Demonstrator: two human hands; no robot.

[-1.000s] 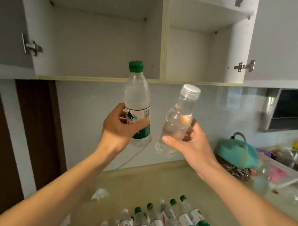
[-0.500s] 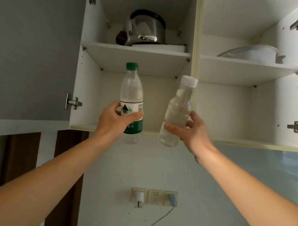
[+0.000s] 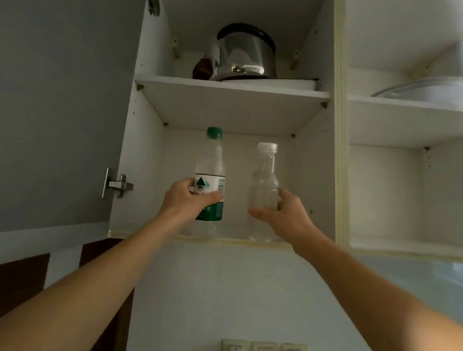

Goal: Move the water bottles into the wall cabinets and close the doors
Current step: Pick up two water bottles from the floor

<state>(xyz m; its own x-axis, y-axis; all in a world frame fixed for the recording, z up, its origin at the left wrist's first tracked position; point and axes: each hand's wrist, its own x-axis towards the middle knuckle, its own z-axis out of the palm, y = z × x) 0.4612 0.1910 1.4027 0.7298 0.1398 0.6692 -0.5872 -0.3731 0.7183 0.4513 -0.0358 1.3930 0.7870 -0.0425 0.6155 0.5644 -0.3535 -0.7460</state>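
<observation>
Both hands had carried their loads up into the left cabinet, left hand (image 3: 188, 200) grasping the green-capped bottle (image 3: 211, 174), right hand (image 3: 287, 213) grasping the white-capped bottle (image 3: 263, 182), both upright near the lower shelf's front edge (image 3: 222, 240), neither yet released.

Bottle bases (image 3: 208, 231) — perhaps on shelf

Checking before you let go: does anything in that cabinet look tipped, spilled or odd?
Nothing stands out. The green-capped bottle in the left hand and the white-capped bottle in the right hand stand upright and capped on the lower shelf.
</observation>
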